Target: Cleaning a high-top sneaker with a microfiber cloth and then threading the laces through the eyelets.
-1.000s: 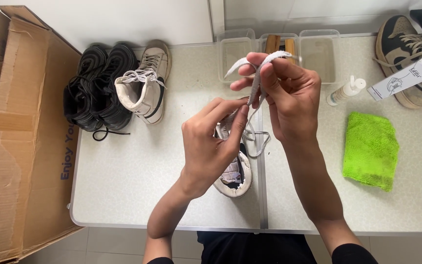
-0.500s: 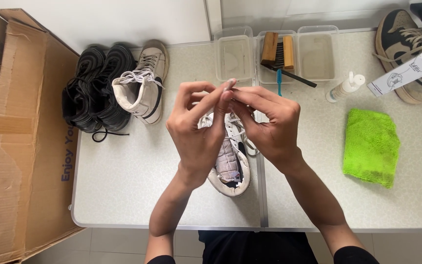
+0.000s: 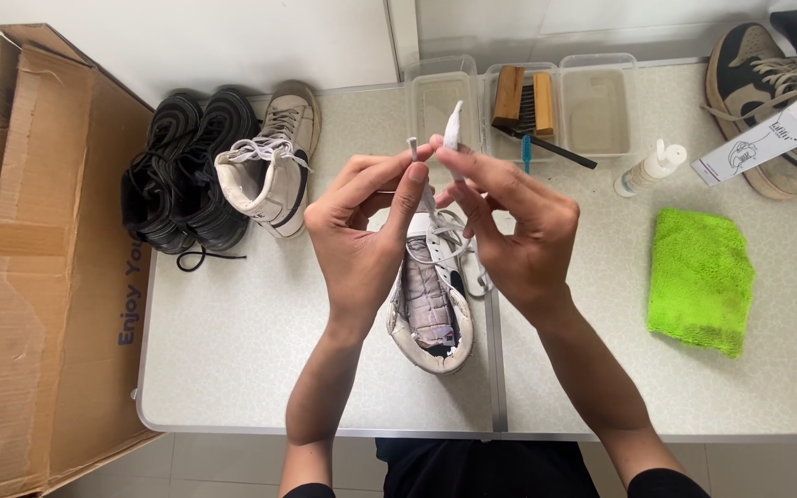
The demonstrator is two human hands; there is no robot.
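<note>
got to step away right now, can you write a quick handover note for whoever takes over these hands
Left hand: fingers pinch one white lace end, held up over the shoe.
Right hand: fingers pinch the other lace end, held slightly higher.
Shoe: white high-top, on the table under both hands, opening toward the person, lace loose across the upper eyelets.
Done: lace seems threaded low down, though the hands hide part of it.
Left: upper eyelets look unlaced, ends untied.
Nearby: green cloth, brushes in a tray, bottle.

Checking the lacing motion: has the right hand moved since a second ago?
Yes. The right hand has come down from beside the clear trays, toward the white shoe and the table's near edge.
</note>
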